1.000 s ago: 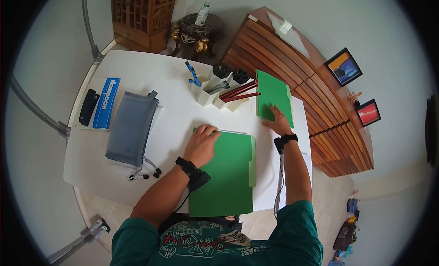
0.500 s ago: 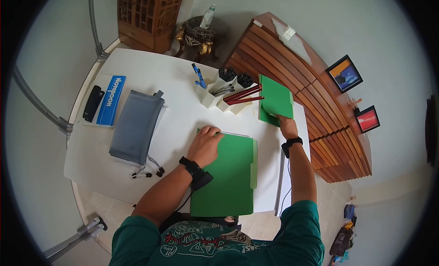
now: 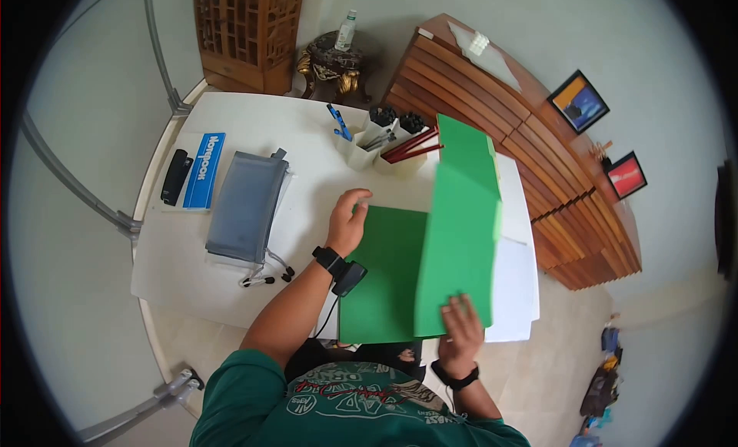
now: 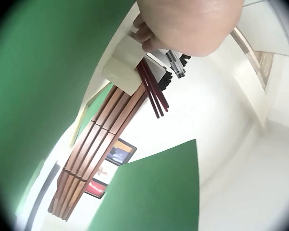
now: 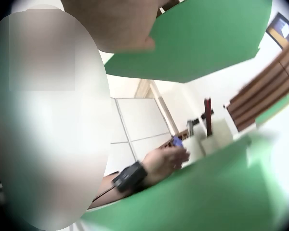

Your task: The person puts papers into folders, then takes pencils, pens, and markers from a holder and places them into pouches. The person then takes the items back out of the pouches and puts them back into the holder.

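My right hand (image 3: 461, 335) grips a green file folder (image 3: 461, 239) near its lower edge, with fingers lying over its face. The folder stands raised at a tilt and overlaps the right part of another green folder (image 3: 380, 285) lying at the table's front edge. My left hand (image 3: 347, 222) is beside that lying folder's upper left corner, its fingers loosely bent and holding nothing. Farther back on the right lies a third green folder (image 3: 465, 139), partly covered by the raised one. In the right wrist view the raised folder (image 5: 202, 43) spreads beyond my hand.
Behind the folders stand white holders (image 3: 360, 153) with pens and dark red pencils (image 3: 411, 147). A grey zippered pouch (image 3: 247, 205), a blue notebook box (image 3: 205, 170) and a black stapler (image 3: 177, 176) lie left. White sheets (image 3: 513, 285) lie along the right edge.
My right hand took hold of a green folder at the back right and brought it toward my body, beside the front folder. My left hand has lifted off the front folder's corner.
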Tool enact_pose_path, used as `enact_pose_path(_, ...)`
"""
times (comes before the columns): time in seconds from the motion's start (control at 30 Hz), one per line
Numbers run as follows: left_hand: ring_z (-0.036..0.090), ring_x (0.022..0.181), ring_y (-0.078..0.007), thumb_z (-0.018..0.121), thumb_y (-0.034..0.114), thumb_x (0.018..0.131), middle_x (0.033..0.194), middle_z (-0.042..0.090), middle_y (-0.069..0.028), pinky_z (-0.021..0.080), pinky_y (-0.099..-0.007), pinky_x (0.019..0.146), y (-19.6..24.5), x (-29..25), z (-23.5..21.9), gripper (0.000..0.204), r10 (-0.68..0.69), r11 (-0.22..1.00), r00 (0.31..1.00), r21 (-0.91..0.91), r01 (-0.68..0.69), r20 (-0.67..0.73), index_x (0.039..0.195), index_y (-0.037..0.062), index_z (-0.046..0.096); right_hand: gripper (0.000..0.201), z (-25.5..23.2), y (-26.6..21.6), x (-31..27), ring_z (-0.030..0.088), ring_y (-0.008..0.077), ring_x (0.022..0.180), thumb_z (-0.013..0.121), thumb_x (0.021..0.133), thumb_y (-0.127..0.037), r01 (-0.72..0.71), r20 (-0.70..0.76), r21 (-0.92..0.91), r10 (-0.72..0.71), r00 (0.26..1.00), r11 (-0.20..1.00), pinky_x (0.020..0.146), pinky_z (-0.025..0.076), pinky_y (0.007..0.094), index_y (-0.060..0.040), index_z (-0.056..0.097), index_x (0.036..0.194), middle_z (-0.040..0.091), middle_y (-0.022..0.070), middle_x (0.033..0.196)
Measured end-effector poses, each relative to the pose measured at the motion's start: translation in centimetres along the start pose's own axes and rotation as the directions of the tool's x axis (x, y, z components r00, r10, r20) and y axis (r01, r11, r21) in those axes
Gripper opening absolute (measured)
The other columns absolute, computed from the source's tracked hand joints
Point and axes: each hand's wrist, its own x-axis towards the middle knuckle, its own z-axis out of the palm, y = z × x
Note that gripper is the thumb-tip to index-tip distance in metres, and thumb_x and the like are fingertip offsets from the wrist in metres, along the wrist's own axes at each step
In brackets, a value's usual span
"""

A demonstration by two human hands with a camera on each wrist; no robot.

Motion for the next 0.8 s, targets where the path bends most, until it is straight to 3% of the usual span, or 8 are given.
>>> enact_pose_path(0.07,0.059,0.115,-0.0350,0.056,0.006,0.095,0.120,0.064,-0.0169,0.047,-0.0401,0.099,-0.8,0.1,-0.1,0.024,-0.047,0.988,0.999,-0.149,0.044,-0.013,0.118,0.0023,0.063,0.045,1.0,-2.6,-1.0,0.055,0.0381,0.131,0.061,0.077,0.002,0.014,0.237,0.129,-0.044,0.970,0.992,0.104,0.049,0.0502,-0.0088,0.071,0.120,0.065,0.0123,0.131)
enact_pose_path(0.13,0.058,0.117,-0.0360,0.058,0.008,0.096,0.122,0.064,-0.0175,0.046,-0.0414,0.101,-1.0,-0.1,-0.1,0.026,-0.030,0.994,0.999,-0.103,0.035,0.043,0.121,0.0027,0.062,0.041,2.8,-3.2,-1.7,0.054,0.0374,0.131,0.066,0.081,-0.007,0.059,0.370,0.196,-0.129,0.920,0.979,0.106,0.046,0.0510,-0.0099,0.071,0.121,0.065,0.0106,0.133)
enact_pose_path(0.2,0.057,0.119,-0.0363,0.060,0.009,0.095,0.124,0.063,-0.0181,0.046,-0.0427,0.102,-0.3,-0.3,0.0,0.030,0.059,0.987,0.997,0.149,-0.067,0.055,0.124,0.0026,0.061,0.042,3.4,-3.4,-1.7,0.054,0.0369,0.131,0.068,0.081,-0.013,0.076,0.353,0.212,-0.149,0.924,0.974,0.108,0.045,0.0516,-0.0106,0.070,0.123,0.064,0.0101,0.134)
enact_pose_path(0.47,0.051,0.120,-0.0385,0.067,0.012,0.086,0.125,0.059,-0.0185,0.038,-0.0478,0.109,1.6,-0.5,0.3,0.045,0.142,0.806,0.933,0.508,-0.304,0.332,0.127,-0.0021,0.057,0.054,4.7,-4.8,-1.7,0.046,0.0337,0.140,0.073,0.082,-0.025,0.155,0.380,0.303,-0.268,0.886,0.940,0.116,0.035,0.0532,-0.0095,0.063,0.132,0.057,0.0090,0.143)
enact_pose_path(0.6,0.051,0.119,-0.0385,0.068,0.009,0.084,0.123,0.059,-0.0183,0.039,-0.0482,0.107,2.0,-0.7,0.5,0.042,0.204,0.786,0.920,0.505,-0.358,0.335,0.123,-0.0028,0.057,0.052,4.5,-4.9,-1.9,0.044,0.0334,0.141,0.073,0.085,-0.025,0.074,0.366,0.377,-0.221,0.904,0.923,0.118,0.032,0.0532,-0.0086,0.063,0.133,0.057,0.0092,0.144)
enact_pose_path(0.7,0.053,0.115,-0.0383,0.065,0.002,0.084,0.120,0.059,-0.0184,0.042,-0.0475,0.102,1.6,-0.6,0.6,0.034,0.246,0.868,0.927,0.361,-0.341,0.284,0.117,-0.0004,0.057,0.050,4.4,-4.4,-2.0,0.043,0.0332,0.142,0.071,0.088,-0.026,0.050,0.369,0.425,-0.224,0.902,0.904,0.120,0.030,0.0531,-0.0088,0.062,0.134,0.057,0.0095,0.144)
enact_pose_path(0.77,0.056,0.109,-0.0378,0.059,-0.004,0.086,0.114,0.060,-0.0175,0.045,-0.0465,0.096,0.8,-0.6,0.5,0.028,0.073,0.952,0.977,0.277,-0.129,0.202,0.113,0.0017,0.058,0.048,3.6,-3.7,-1.7,0.046,0.0333,0.140,0.072,0.087,-0.022,-0.018,0.376,0.597,-0.260,0.889,0.802,0.118,0.034,0.0514,-0.0081,0.063,0.132,0.057,0.0121,0.143)
enact_pose_path(0.8,0.056,0.109,-0.0378,0.059,-0.004,0.086,0.114,0.060,-0.0175,0.045,-0.0465,0.096,0.3,-0.5,0.4,0.028,0.074,0.955,0.976,0.268,-0.129,0.206,0.113,0.0017,0.058,0.048,2.9,-3.2,-1.6,0.046,0.0333,0.140,0.072,0.087,-0.022,-0.023,0.381,0.590,-0.253,0.889,0.807,0.118,0.034,0.0514,-0.0081,0.063,0.132,0.057,0.0121,0.143)
